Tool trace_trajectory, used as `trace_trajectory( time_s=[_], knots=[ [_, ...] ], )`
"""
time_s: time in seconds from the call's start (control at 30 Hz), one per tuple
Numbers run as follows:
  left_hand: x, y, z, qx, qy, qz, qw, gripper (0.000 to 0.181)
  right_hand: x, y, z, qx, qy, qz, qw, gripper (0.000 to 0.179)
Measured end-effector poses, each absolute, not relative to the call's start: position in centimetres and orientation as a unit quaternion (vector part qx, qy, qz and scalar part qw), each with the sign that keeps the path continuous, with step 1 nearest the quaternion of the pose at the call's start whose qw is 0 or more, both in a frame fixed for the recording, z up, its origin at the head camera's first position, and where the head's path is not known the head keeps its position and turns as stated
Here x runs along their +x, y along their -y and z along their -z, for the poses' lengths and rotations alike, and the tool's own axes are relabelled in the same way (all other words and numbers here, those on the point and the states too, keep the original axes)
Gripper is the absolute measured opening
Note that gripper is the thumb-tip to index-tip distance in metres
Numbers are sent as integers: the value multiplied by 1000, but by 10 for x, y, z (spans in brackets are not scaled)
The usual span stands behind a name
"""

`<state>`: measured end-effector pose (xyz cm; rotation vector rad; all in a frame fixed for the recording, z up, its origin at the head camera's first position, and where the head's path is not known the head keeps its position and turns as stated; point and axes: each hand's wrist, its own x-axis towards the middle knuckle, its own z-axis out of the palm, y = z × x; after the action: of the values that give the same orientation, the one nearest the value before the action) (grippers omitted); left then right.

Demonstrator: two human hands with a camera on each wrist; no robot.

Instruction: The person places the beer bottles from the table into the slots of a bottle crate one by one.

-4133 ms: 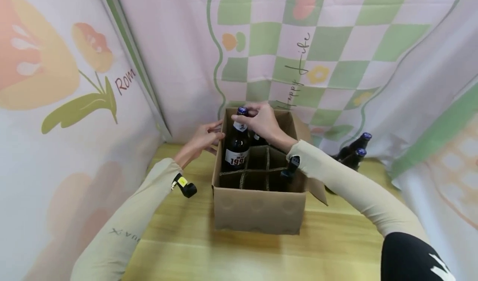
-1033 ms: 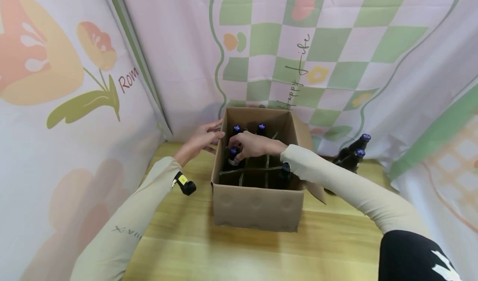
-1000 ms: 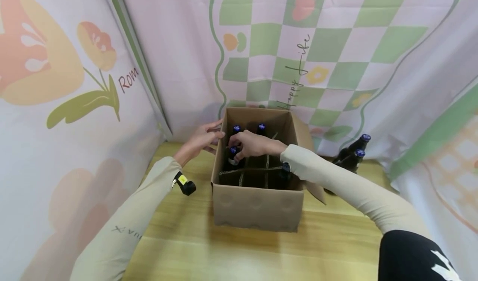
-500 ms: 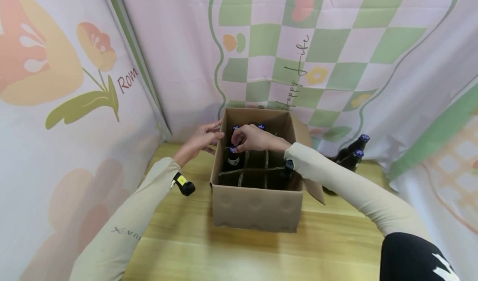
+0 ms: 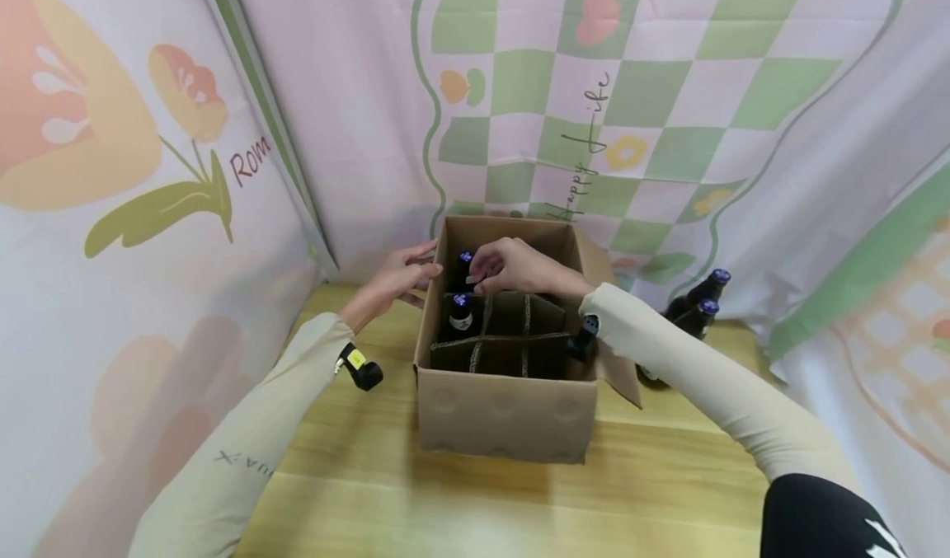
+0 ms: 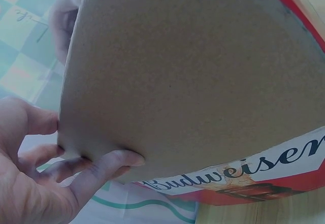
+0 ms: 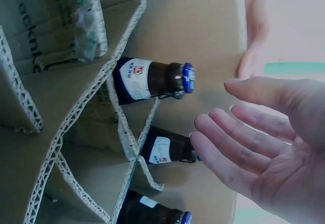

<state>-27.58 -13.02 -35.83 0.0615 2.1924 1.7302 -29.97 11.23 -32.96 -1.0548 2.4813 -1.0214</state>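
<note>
The right hand (image 5: pixel 519 266) hovers over the open cardboard box (image 5: pixel 505 414), fingers loosely bent and holding nothing. Below it, a dark beer bottle (image 5: pixel 461 319) with a blue cap stands in a left compartment. Behind that one, another bottle (image 5: pixel 465 265) shows beside the fingers. In the right wrist view three bottles are visible, the nearest bottle (image 7: pixel 157 79) just off the fingertips; the lowest bottle (image 7: pixel 152 211) is cut by the frame. The left hand (image 5: pixel 389 282) holds the box's left side near the back; its thumb (image 6: pixel 119 159) lies on the brown cardboard.
Cardboard dividers (image 5: pixel 505 338) split the box into compartments. To its right, two more dark bottles (image 5: pixel 698 319) stand on the wooden table (image 5: pixel 356 475), partly behind the right forearm. A box flap (image 5: pixel 619 377) sticks out on the right. Printed curtains (image 5: pixel 371 129) hang behind and at the sides.
The right hand lowered a bottle into the left compartment, let go of its neck, then rose slightly back and to the right. The left hand stays on the box.
</note>
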Motion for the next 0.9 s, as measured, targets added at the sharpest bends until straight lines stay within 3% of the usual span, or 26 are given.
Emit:
trace_trajectory(
  time_s=[0.73, 0.9],
  knots=[
    [-275, 131, 358, 21, -773, -610, 173, 69, -299, -151, 307, -326, -863, 372, 105, 21],
    [-274, 130, 359, 25, -773, -611, 172, 69, -303, -164, 310, -287, -848, 423, 139, 26]
  ],
)
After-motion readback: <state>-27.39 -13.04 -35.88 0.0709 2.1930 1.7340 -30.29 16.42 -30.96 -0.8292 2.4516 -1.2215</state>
